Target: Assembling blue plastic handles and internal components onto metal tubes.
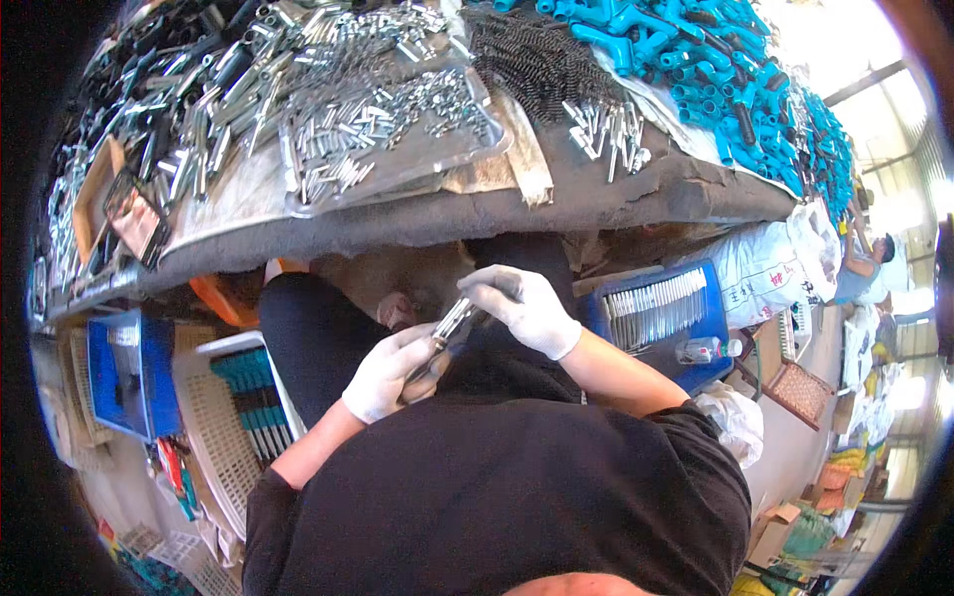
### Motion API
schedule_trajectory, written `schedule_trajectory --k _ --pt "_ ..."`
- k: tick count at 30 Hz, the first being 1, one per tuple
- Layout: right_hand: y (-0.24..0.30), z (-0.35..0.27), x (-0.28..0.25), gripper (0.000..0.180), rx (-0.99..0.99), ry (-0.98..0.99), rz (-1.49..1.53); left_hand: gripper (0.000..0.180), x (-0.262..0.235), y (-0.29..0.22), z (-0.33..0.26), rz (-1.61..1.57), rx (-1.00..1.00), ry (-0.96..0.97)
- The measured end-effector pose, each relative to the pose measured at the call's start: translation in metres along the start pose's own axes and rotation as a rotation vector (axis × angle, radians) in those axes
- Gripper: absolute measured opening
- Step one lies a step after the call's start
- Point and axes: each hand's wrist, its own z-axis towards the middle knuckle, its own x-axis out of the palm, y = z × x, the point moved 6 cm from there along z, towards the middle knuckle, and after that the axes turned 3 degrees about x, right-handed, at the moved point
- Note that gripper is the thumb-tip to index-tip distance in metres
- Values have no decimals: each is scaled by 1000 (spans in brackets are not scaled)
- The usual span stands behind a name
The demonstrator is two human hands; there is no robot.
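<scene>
Metal tube [453,320] spans both gloved hands, left hand [383,372] and right hand [522,308] each closed around an end.

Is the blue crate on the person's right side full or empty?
Partly filled: the blue crate holds one row of slim silvery pieces, with bare blue floor beside them.

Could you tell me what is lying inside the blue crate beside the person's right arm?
The blue crate holds a row of silvery metal rods and a small bottle. Anything beneath them is hidden.
</scene>
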Motion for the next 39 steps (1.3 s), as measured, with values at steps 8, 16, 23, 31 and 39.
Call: schedule_trajectory --k 8,16,23,31,39 --pt "108 38 -125 18 -241 -409 -376 42 -21 -20 15 47 39 -102" --pt "161 142 -96 20 -412 -171 -604 30 -34 -12 24 53 48 -40" --pt "157 228 -15 31 -761 -176 -1515 36 -42 -11 10 7 104 -22" --pt "162 213 -43 37 -206 2 -462 44 -52 -12 -2 -1 130 -57" --pt "152 202 -51 33 -275 -98 -435 31 -45 -9 -15 13 161 -75"
